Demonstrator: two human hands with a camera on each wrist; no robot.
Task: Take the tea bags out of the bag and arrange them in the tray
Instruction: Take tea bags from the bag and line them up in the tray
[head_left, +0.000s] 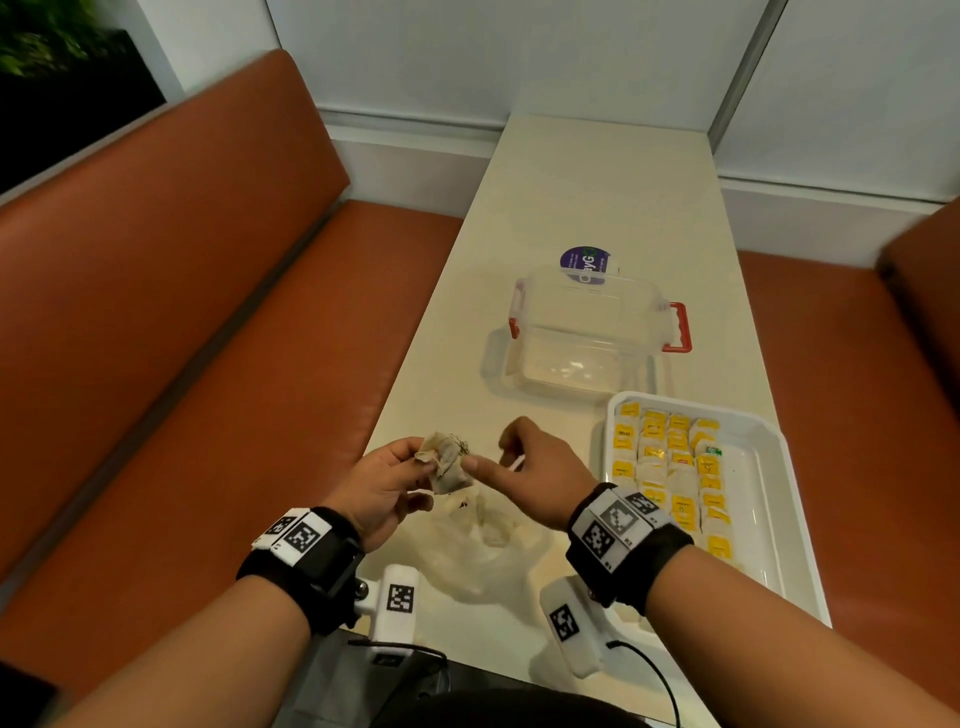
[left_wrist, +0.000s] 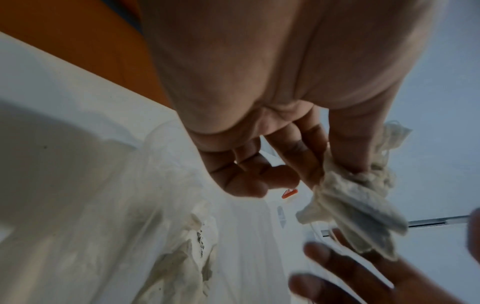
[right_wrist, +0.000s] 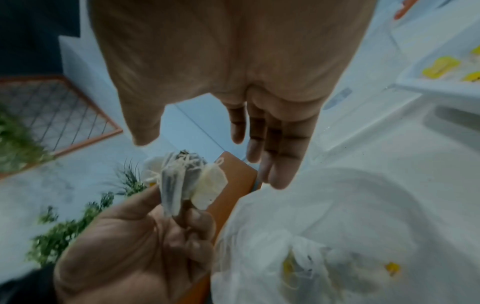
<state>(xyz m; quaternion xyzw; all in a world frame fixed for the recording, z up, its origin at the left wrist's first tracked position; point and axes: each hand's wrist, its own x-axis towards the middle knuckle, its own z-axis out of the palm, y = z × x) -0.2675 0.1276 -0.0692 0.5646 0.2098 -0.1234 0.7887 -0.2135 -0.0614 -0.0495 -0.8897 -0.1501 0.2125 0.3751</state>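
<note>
My left hand (head_left: 423, 460) pinches a crumpled clump of tea bags (head_left: 448, 462) with tangled strings, raised above the table; the clump (left_wrist: 350, 205) hangs from thumb and fingers in the left wrist view. My right hand (head_left: 491, 452) hovers just right of the clump with straight, spread fingers (right_wrist: 283, 156) and holds nothing, its index fingertip close to the tea bags (right_wrist: 179, 185). Under both hands a clear plastic bag (head_left: 483, 540) lies on the table with more tea bags inside (right_wrist: 324, 263). The white tray (head_left: 769, 467) at the right holds several rows of yellow-tagged tea bags (head_left: 670, 467).
A clear lidded container with red handles (head_left: 587, 338) stands beyond the hands, with a purple round sticker (head_left: 584, 265) behind it. Orange bench seats (head_left: 156, 312) flank the narrow white table (head_left: 597, 182). The tray's right strip (head_left: 748, 499) is bare.
</note>
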